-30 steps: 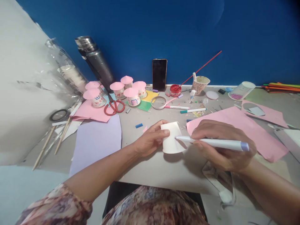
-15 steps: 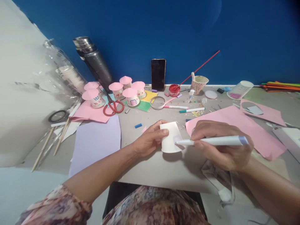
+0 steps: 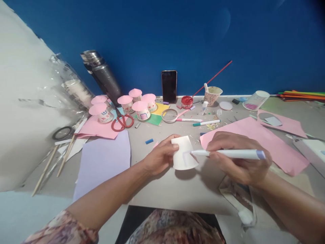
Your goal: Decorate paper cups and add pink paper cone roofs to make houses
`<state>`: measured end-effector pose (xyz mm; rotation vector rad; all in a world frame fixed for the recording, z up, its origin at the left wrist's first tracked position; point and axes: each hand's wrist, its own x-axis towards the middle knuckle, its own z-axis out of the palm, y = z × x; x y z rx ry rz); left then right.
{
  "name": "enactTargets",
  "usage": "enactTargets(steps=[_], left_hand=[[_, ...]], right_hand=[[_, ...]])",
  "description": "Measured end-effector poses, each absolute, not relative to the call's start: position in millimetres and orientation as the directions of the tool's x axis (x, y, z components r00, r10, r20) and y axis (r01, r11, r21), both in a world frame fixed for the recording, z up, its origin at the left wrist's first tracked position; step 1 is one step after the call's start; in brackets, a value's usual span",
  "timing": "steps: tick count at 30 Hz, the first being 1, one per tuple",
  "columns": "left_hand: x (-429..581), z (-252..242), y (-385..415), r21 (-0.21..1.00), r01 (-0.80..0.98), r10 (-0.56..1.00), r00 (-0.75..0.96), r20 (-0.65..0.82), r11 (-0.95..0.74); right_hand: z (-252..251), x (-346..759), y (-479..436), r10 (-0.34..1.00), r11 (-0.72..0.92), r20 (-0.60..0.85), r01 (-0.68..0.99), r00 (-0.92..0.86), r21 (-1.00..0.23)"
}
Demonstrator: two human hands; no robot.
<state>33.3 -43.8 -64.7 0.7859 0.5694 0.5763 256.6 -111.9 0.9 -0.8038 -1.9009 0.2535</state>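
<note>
Above the near part of the table, my left hand is closed around the left side of a white paper cup, which is upside down with its wide rim low. My right hand grips a white marker with a lilac end. The marker's tip meets the cup's side, where faint lilac lines show. Back left stand several small decorated cups with pink cone-shaped paper tops and drawn patterns.
Red-handled scissors, a roll of tape and markers lie ahead. Lilac paper is at left, pink paper at right. Behind stand a flask, a phone, a red paint pot and a patterned cup.
The view has tilted up a little, so the table things sit lower. The cup has turned slightly in my left hand, and more of the lilac line shows beside the marker tip.
</note>
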Motion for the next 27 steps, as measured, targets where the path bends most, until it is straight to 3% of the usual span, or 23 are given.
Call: enactTargets(steps=[4, 9, 14, 20, 27], left_hand=[[32.7, -65.5, -43.1, 0.766, -0.264, 0.664, 0.697, -0.268, 0.586], [33.2, -63.9, -43.7, 0.743, -0.275, 0.650, 0.710, -0.272, 0.610], [34.0, -60.8, -44.1, 0.736, -0.292, 0.653, 0.712, -0.258, 0.610], [34.6, -64.0, -44.7, 0.752, -0.282, 0.667, 0.695, -0.268, 0.596], [35.1, -61.5, -45.1, 0.772, -0.254, 0.660, 0.702, -0.267, 0.582]], right_hand=[[-1.8, 252.9, -111.6, 0.644, 0.732, 0.743, 0.431, -0.183, -0.528], [-3.7, 251.4, -112.4, 0.628, 0.755, 0.747, 0.407, -0.221, -0.514], [-5.8, 254.7, -112.9, 0.704, 0.670, 0.703, 0.430, -0.107, -0.606], [-3.2, 252.4, -113.6, 0.630, 0.757, 0.721, 0.436, -0.290, -0.486], [1.3, 253.2, -111.5, 0.608, 0.777, 0.712, 0.447, -0.351, -0.444]])
